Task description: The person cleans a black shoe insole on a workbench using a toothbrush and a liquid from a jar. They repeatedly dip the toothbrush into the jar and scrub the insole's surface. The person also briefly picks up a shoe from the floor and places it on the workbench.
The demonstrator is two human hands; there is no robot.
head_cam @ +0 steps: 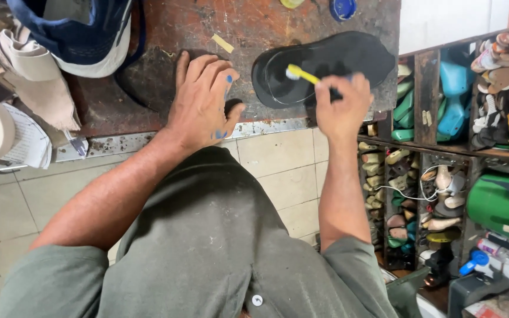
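The right hand (341,106) pinches a yellow toothbrush (301,74), its bristles on a smooth black shoe sole (349,59). The left hand (204,100) lies spread flat on the worn, rusty workbench (207,23).

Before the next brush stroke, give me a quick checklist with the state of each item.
1. Brush gripped in right hand: ok, bristle end lies over the sole.
2. Sole flat on bench: ok, though its toe end reaches the bench's right edge.
3. Left hand steadying the sole: not ok, it lies flat on the bench beside the sole, apart from it.
4. Glue or paste on the bristles: cannot tell.
5. Room on the bench near the sole: ok, shoe sits well to the left.
6. Blue lid clear of the brush: ok, it lies beyond the sole.
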